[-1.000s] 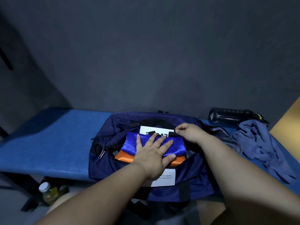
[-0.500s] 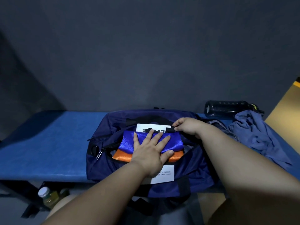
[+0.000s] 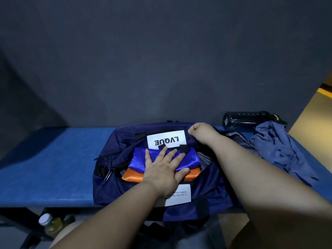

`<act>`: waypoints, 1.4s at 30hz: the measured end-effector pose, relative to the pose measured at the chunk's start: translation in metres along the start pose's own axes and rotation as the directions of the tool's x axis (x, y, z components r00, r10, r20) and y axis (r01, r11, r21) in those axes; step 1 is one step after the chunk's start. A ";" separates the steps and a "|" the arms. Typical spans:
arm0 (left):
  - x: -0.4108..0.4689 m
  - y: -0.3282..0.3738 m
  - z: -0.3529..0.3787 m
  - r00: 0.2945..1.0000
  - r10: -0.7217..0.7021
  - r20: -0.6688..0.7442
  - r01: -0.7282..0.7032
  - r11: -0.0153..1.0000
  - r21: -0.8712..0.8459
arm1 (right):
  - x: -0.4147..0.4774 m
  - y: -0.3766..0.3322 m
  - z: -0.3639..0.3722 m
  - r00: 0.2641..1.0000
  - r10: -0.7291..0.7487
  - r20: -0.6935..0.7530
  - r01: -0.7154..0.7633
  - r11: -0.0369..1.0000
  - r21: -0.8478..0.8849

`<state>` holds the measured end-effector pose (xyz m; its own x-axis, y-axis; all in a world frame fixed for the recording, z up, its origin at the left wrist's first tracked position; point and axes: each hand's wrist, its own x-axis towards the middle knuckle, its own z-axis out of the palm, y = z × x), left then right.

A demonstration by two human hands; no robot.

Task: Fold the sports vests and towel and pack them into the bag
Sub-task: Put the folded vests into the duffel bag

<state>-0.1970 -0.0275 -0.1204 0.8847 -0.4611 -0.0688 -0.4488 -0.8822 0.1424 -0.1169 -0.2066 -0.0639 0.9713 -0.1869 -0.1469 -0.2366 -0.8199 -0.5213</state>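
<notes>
A navy duffel bag [image 3: 115,142] lies open on the blue bench [image 3: 53,166]. Inside it a folded blue vest [image 3: 138,159] lies on top of a folded orange vest [image 3: 133,177]. My left hand [image 3: 163,169] presses flat on the blue vest with its fingers spread. My right hand [image 3: 199,131] grips the bag's far upper edge beside the white LVQUE label [image 3: 166,139] and holds it pulled back. A crumpled grey-blue towel [image 3: 280,150] lies on the bench to the right of the bag.
A dark water bottle [image 3: 249,120] lies on its side behind the towel, against the grey wall. Under the bench at the lower left stands a small white-capped bottle [image 3: 49,224]. The bench's left half is bare blue surface.
My right hand has moved up and back, pulling the bag's far edge away so the white label shows in full. My left hand stays pressed on the blue vest.
</notes>
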 end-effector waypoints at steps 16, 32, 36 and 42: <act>0.004 0.002 -0.005 0.998 -0.054 0.012 0.053 0.998 0.025 | -0.021 -0.004 0.003 0.991 0.054 0.121 -0.037 0.990 -0.135; -0.018 -0.042 -0.025 0.989 -0.035 -0.147 0.023 0.997 -0.078 | -0.021 -0.025 0.022 0.960 -0.251 -0.124 0.227 0.957 -0.180; -0.038 -0.051 -0.017 0.978 -0.082 -0.192 0.062 0.993 -0.104 | -0.016 -0.053 0.039 0.958 -0.285 -0.001 0.283 0.952 -0.120; -0.041 -0.060 -0.002 0.987 -0.054 -0.151 0.030 0.987 -0.158 | -0.013 -0.081 0.063 0.966 -0.212 0.146 0.236 0.956 -0.176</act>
<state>-0.2063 0.0450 -0.1239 0.9167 -0.3928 0.0733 -0.3963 -0.8697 0.2942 -0.1120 -0.1038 -0.0724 0.9855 0.0719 -0.1540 0.0072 -0.9231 -0.3845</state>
